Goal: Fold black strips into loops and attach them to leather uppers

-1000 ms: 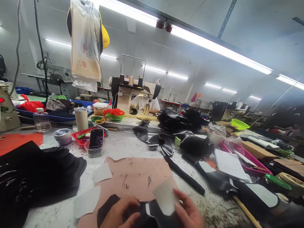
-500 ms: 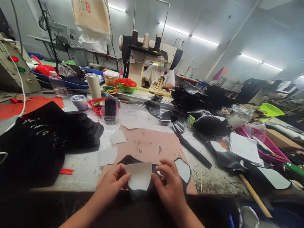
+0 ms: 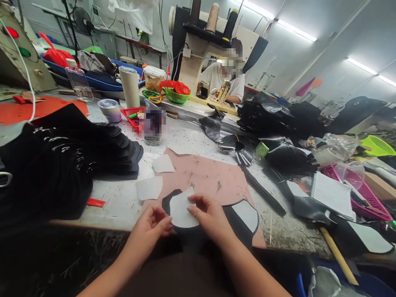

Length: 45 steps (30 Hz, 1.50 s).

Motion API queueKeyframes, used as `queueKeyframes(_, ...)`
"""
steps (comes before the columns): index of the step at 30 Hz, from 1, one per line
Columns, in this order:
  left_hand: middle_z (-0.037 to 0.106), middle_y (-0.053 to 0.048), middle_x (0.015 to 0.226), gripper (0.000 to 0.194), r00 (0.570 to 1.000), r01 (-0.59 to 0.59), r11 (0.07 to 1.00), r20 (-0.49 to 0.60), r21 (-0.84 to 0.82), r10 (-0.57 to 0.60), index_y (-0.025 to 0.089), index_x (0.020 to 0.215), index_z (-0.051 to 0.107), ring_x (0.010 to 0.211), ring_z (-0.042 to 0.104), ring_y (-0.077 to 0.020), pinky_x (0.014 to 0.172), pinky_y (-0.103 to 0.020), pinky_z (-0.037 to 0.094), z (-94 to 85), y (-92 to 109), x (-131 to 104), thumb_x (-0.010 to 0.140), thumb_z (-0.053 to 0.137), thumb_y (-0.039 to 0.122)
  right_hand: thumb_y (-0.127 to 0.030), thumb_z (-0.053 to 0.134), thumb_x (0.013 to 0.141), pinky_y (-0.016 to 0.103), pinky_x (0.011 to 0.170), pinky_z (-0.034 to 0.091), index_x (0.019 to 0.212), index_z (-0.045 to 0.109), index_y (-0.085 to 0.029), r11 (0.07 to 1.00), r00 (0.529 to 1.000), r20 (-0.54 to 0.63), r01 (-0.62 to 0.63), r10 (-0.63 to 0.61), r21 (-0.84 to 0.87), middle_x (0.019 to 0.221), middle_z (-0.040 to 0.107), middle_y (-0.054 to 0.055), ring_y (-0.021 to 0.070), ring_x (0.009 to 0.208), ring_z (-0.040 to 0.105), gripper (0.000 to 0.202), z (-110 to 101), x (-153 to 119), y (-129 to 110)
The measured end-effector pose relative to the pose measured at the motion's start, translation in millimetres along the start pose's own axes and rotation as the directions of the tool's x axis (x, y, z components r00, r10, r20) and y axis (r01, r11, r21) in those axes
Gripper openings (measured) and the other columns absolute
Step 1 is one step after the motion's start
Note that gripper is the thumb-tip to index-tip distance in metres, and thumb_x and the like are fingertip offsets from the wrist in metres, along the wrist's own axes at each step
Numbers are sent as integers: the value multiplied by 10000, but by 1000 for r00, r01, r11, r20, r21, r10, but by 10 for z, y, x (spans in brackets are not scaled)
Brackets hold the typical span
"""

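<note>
A white curved piece [image 3: 183, 211] is over the left part of a black piece [image 3: 243, 231] at the near table edge. My right hand [image 3: 208, 212] pinches the white piece at its right edge. My left hand [image 3: 154, 222] is at its lower left, thumb and fingers drawn together; whether they grip its edge is hidden. Another white patch [image 3: 246, 214] lies on the right part of the black piece. Under them is a pinkish sheet [image 3: 204, 173]. Two loose white pieces [image 3: 163, 163] [image 3: 150, 188] lie at its left side.
Stacked black pieces [image 3: 68, 165] fill the left. Behind are a tumbler [image 3: 130, 86], a red basket [image 3: 131, 117] and a sewing machine [image 3: 188, 62] with a person [image 3: 236, 82] beyond. At right lie a notebook [image 3: 331, 196], a wooden stick [image 3: 338, 255] and a pink basket [image 3: 377, 204].
The white piece has turned and now sits over the black piece's left part. My right hand has moved left onto its edge. The whole view has shifted.
</note>
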<state>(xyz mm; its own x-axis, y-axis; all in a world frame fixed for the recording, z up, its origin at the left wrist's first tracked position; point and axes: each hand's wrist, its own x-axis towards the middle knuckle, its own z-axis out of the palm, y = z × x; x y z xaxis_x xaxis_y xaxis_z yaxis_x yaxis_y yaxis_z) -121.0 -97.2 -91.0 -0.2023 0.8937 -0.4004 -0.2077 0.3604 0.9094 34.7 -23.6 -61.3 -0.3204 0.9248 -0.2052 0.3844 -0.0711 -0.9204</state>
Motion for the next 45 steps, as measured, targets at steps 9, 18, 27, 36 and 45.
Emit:
queueKeyframes(9, 497, 53, 619, 160, 981, -135, 885, -68, 445, 184, 220, 677, 416, 581, 517, -134, 559, -255, 410, -141, 80, 170, 696, 498, 357, -191, 543, 718, 314, 696, 487, 862, 650, -159, 986, 1000, 10, 2, -1, -169, 804, 665, 47, 177, 726, 607, 182, 183, -135, 118)
queueKeyframes(18, 571, 16, 620, 60, 950, -223, 443, 92, 868, 297, 236, 691, 357, 576, 572, -175, 562, -270, 385, -97, 216, 541, 734, 373, 275, -183, 581, 778, 275, 761, 470, 930, 679, -194, 906, 985, -91, 99, -149, -412, 888, 682, 34, 175, 841, 625, 181, 236, -55, 246)
queueKeyframes(27, 555, 24, 570, 98, 931, -209, 442, 40, 872, 362, 232, 655, 385, 517, 558, -154, 515, -247, 382, -109, 89, 591, 703, 405, 315, -194, 551, 804, 240, 660, 465, 937, 693, -218, 900, 985, -91, 94, -146, -427, 823, 661, 24, 149, 747, 613, 196, 259, -37, 309)
queueKeyframes(36, 466, 41, 506, 160, 887, -252, 340, 76, 906, 455, 221, 617, 390, 436, 466, -122, 452, -230, 307, -107, 33, 633, 727, 386, 338, -186, 553, 804, 236, 626, 458, 923, 698, -231, 897, 994, -85, 31, -76, -440, 768, 607, 12, 133, 702, 580, 193, 261, 19, 333)
queueKeyframes(45, 642, -52, 813, 324, 562, -556, -248, 579, 793, 591, 199, 868, 627, 701, 531, -206, 588, -310, 349, -148, 18, 453, 768, 355, 54, -241, 543, 804, 371, 724, 374, 889, 609, -184, 492, 927, 74, 261, -367, -831, 969, 592, 84, 227, 856, 504, 121, 320, 3, 270)
